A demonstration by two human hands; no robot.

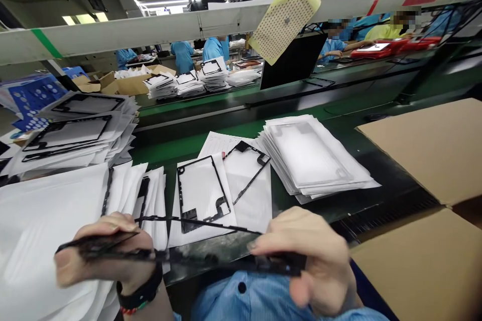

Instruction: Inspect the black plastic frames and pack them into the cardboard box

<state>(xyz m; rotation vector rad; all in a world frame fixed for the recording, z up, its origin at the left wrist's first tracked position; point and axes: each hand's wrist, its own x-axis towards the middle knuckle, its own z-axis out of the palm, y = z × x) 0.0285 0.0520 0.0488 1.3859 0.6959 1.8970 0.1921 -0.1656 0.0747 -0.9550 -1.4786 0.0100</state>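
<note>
A thin black rectangular frame (pixel 211 260) is stretched between my two hands, tilted and partly smeared by motion. My left hand (pixel 109 251) grips its left end, thumb below and fingers on top. At the other end, my right hand (pixel 312 256) pinches a wider dark corner. Just beyond lie two similar black frames on white sheets: one upright to me (pixel 222 188), the other turned at an angle (pixel 246 188). To their right is a stack of white sheets (pixel 312 155) with a frame showing faintly through the top one.
White sheets interleaved with black frames (pixel 75 130) pile up at left, beside more sheets (pixel 48 210). An open cardboard box (pixel 422 256) stands at right. A white rail (pixel 150 25) crosses above, with a yellow perforated card (pixel 286 15) hanging. People in blue work across the bench.
</note>
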